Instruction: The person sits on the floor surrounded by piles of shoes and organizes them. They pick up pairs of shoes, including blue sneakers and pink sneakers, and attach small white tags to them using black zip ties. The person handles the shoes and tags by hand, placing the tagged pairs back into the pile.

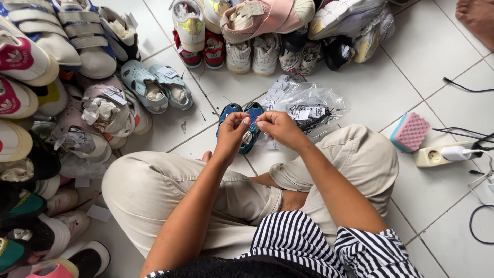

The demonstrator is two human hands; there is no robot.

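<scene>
Fingers of the left hand (234,125) and right hand (275,126) pinched together on something too small to tell, above glossy blue-green sandals (250,110); crinkled clear plastic bag (314,105) lay at two o'clock.

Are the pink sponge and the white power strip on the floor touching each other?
Apart. The head view shows a strip of bare white tile between the pink sponge and the near end of the white power strip.
</scene>
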